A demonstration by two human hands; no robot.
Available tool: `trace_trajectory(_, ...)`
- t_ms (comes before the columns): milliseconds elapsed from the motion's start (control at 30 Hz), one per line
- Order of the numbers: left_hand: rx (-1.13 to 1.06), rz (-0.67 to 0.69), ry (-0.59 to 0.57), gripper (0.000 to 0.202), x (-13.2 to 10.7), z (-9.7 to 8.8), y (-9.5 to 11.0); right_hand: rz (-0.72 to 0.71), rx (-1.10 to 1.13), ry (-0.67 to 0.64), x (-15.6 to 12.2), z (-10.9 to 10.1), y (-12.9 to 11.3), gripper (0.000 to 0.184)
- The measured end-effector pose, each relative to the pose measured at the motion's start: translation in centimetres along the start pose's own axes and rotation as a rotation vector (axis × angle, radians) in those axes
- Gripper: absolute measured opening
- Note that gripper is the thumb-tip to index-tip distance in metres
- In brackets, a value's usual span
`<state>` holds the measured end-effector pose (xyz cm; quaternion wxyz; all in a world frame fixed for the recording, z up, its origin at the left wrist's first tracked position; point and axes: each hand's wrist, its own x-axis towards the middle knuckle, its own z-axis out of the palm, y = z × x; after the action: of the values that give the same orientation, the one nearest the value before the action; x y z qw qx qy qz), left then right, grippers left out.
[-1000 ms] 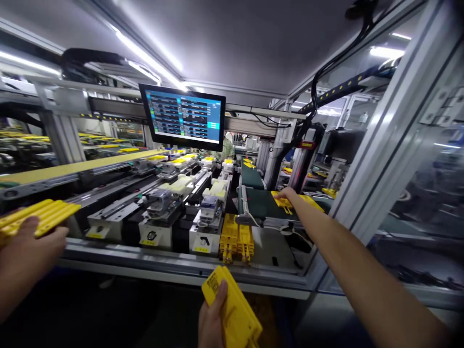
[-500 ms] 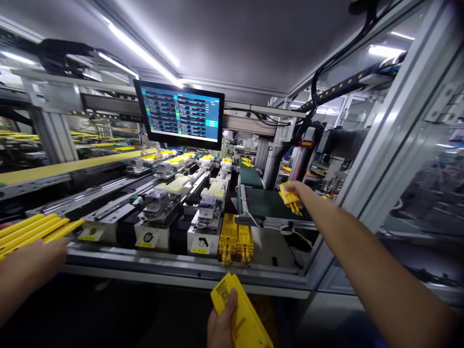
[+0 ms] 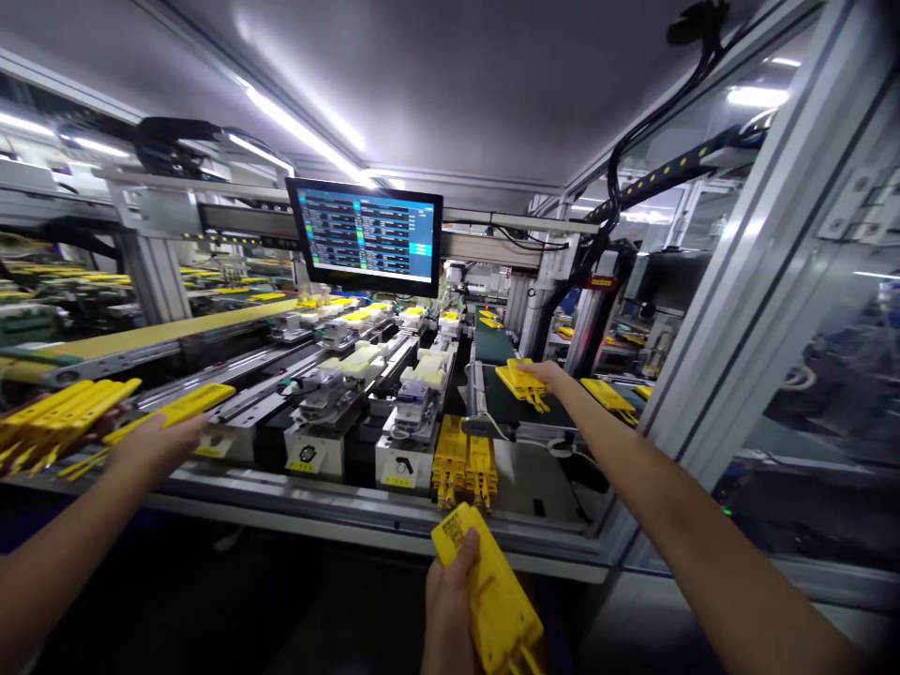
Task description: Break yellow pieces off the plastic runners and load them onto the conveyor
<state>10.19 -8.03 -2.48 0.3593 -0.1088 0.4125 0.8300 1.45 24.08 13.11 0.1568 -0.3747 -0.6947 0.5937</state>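
The left hand (image 3: 158, 445), fingers loosely spread, touches a yellow plastic strip (image 3: 175, 403) above the aluminium front rail (image 3: 352, 506); any grip is unclear. The right hand (image 3: 552, 378) lies on a yellow comb part (image 3: 520, 382) at the green conveyor belt (image 3: 517, 408), its grip also unclear. Yellow stacks (image 3: 460, 459) stand just behind the rail, between them. Below the rail, a third hand (image 3: 450, 600) clasps a yellow block (image 3: 485, 586).

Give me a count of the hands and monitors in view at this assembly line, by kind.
Hands: 3 (left hand, right hand, third hand)
Monitors: 1 (monitor)
Total: 4
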Motion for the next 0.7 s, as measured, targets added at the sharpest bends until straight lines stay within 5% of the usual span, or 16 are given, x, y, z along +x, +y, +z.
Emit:
trace_trajectory(233,-0.085,0.118,-0.019,0.044,1.0,2.0,0.4,-0.133,-0.016,-0.214,-9.3,2.6,4.7,0.028)
trace_trajectory(500,-0.373,0.040,-0.313,0.053,0.7,2.7,0.4,-0.462,-0.503,-0.138,-21.2,9.5,11.7,0.031)
trace_trajectory(600,-0.366,0.000,-0.271,0.047,0.8,1.7,0.6,-0.626,-0.691,-0.208,-22.2,10.9,12.3,0.020)
trace_trajectory(700,-0.329,-0.032,-0.178,0.046,0.9,0.3,1.2,-0.621,-0.868,-0.154,-18.7,9.6,8.4,0.020)
